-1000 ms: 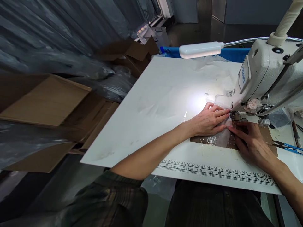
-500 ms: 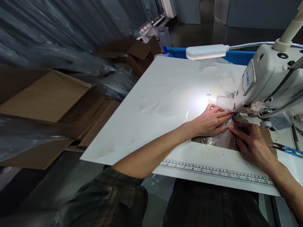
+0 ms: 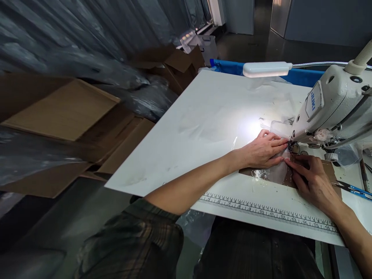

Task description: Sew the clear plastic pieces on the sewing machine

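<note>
My left hand [image 3: 266, 150] lies flat, fingers stretched out, on a thin translucent sheet of material [image 3: 279, 172] beside the needle area of a white JUKI sewing machine [image 3: 319, 106]. My right hand [image 3: 314, 178] is on the sheet's right side, its fingers bent and gripping the edge near my left thumb. Whether the sheet is fabric or plastic I cannot tell. Under both hands a brown, shiny panel [image 3: 329, 170] is set on the white table. The machine's foot and needle are mostly hidden by its head and my fingers.
Blue-handled scissors [image 3: 356, 190] lie right of my right hand. A printed ruler [image 3: 261, 211] runs along the front edge of the white table [image 3: 174, 143]. A lamp [image 3: 267, 69] hangs over the back. Open cardboard boxes [image 3: 69, 108] and plastic wrapping stand at the left.
The view has shifted slightly, so the table and machine appear a little farther right and lower. Both hands keep nearly the same place at the machine.
</note>
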`<state>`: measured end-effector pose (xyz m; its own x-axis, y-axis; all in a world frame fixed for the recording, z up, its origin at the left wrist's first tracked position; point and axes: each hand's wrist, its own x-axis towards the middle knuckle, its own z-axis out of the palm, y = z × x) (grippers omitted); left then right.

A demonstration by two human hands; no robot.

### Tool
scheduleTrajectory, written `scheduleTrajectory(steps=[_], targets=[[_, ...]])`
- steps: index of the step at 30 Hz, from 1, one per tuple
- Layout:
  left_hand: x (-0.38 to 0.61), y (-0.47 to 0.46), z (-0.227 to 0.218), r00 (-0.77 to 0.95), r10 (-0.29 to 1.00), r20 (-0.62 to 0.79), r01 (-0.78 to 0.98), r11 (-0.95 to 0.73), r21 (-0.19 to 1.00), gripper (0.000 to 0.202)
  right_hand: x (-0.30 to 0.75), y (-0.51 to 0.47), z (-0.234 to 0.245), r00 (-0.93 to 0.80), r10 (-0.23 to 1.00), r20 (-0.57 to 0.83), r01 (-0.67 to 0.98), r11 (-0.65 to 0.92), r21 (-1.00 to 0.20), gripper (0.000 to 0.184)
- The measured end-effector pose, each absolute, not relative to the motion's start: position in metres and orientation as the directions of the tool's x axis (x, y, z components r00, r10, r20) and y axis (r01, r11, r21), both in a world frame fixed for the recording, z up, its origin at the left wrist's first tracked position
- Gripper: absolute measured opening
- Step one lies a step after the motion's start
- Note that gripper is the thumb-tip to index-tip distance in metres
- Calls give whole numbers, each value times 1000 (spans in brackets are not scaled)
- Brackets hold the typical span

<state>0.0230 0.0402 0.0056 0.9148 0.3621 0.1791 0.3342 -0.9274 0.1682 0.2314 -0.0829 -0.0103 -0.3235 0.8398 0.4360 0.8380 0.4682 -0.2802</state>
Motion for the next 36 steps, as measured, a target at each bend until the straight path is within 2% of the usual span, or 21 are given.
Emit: scheduleTrajectory(steps=[5,10,16,21,28,36], targets=[[22,40,5,917,345,198,320,-936,150,47,233,-82,-12,-327,833,447,827,481,-292,36],[25,37,4,905,340,255,337,-940,58,46,238,-81,-11,-339,837,429,815,490,-310,41],[28,35,1,941,205,268,201,-979,42,40,238,-81,-10,-338,846,412,834,473,-285,36],[21,34,7,952,158,261,158,-987,22,34,236,-82,-8,-339,852,399,845,462,-269,35],[20,34,9,957,184,223,195,-980,-30,39,232,-80,-7,-322,860,397,871,433,-232,34],[23,29,5,928,251,274,290,-950,-113,42,228,-80,-11,-329,823,463,874,451,-182,35]])
